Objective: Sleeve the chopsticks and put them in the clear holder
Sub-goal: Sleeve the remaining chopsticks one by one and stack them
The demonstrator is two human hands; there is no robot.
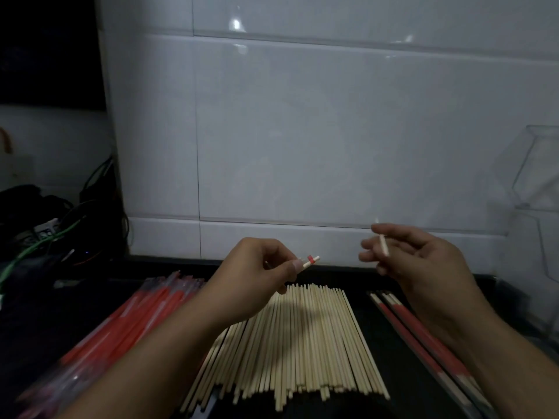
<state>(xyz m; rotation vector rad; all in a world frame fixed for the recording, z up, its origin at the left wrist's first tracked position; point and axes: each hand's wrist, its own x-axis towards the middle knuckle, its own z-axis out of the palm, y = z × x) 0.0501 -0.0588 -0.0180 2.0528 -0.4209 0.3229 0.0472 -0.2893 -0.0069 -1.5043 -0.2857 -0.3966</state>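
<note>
A wide spread of bare wooden chopsticks point(302, 337) lies on the dark counter in front of me. My left hand point(257, 276) is raised above it and pinches a red and white sleeve point(310, 260) whose end sticks out past my fingertips. My right hand point(420, 264) is held up to the right with its fingers curled around a bare chopstick point(383, 244); only the chopstick's upper end shows. Sleeved chopsticks point(423, 340) lie on the counter under my right forearm. The clear holder point(535, 182) stands at the far right against the wall.
A pile of empty red sleeves in clear wrap point(127, 325) lies at the left. Dark cables and a green cord point(45, 234) sit at the back left. A white tiled wall point(302, 131) closes the counter's far edge.
</note>
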